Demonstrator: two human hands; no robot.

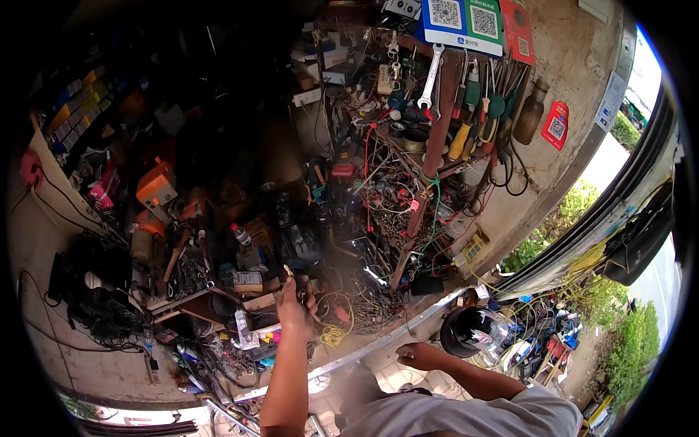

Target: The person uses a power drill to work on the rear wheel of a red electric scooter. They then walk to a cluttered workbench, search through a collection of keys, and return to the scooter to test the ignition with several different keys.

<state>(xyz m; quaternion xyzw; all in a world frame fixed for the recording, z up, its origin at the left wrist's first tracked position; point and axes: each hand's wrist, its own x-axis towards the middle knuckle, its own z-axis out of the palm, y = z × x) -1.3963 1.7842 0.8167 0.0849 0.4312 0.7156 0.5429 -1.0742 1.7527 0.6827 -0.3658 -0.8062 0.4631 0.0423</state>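
My left hand (293, 304) reaches forward over the cluttered bench, its fingers curled together. A small yellowish tip (289, 271) shows at the top of its fingers; I cannot make out what it belongs to. Just beyond and to the left of that hand lie cardboard boxes (248, 282) among dark parts. Lower and to the right, my right hand (419, 357) hangs in front of my body with its fingers bent inward. Whatever it may hold is hidden. A coil of yellow wire (333, 335) lies to the right of my left hand.
Screwdrivers and a large wrench (431, 79) hang at the upper right. Another open-end wrench (375, 275) lies among heaped metal parts. An orange box-shaped device (156, 184) stands at the left. A metal sill (415, 325) runs along the front; a black round container (461, 331) stands beyond it.
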